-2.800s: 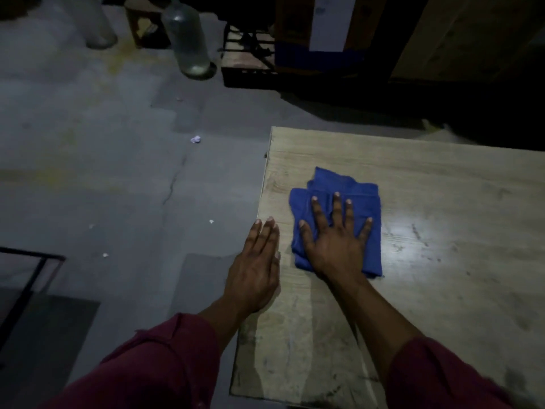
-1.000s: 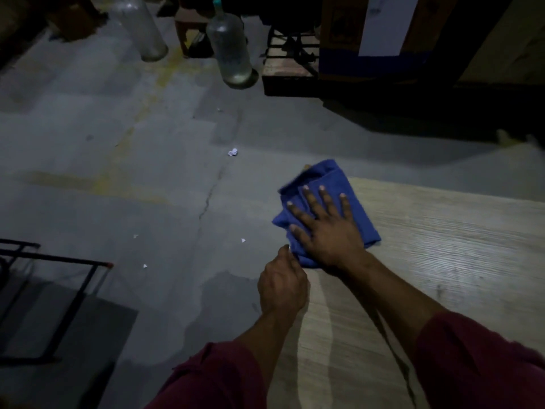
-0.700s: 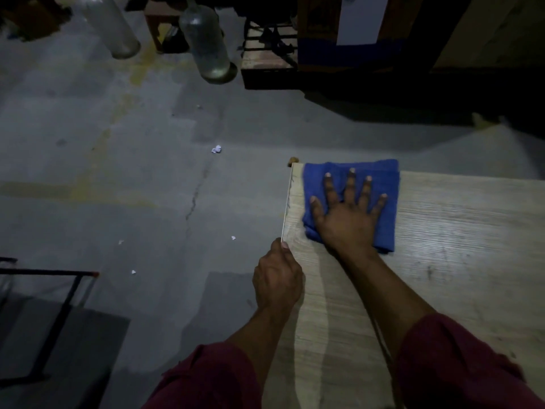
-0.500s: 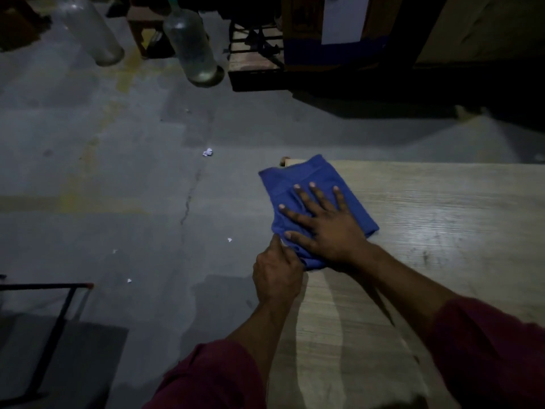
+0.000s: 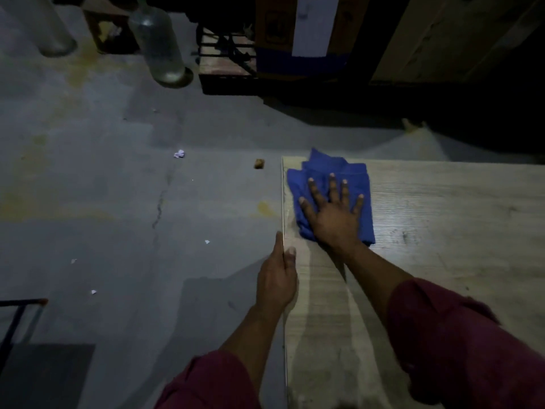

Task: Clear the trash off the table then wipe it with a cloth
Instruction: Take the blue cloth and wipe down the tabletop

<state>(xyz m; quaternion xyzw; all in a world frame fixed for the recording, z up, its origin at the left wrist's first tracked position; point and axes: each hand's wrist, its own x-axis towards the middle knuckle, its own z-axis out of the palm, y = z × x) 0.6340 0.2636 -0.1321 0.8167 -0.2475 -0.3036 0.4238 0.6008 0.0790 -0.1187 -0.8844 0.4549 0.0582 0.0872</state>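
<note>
A folded blue cloth (image 5: 358, 178) lies on the far left corner of the light wooden table (image 5: 442, 231). My right hand (image 5: 334, 214) presses flat on the cloth with fingers spread. My left hand (image 5: 277, 278) grips the table's left edge, thumb on top and fingers curled under the edge. No trash shows on the tabletop.
On the grey floor to the left lie a crumpled white paper (image 5: 179, 154), a small brown piece (image 5: 259, 164) and several tiny white scraps. A large water bottle (image 5: 157, 45) and dark crates (image 5: 227, 60) stand at the back. A black metal frame (image 5: 17, 317) is at left.
My right hand has kept rubbing the cloth round the far left corner, turning it from slanted to straight. The small brown piece now lies on the floor beyond the corner. My left hand still grips the edge.
</note>
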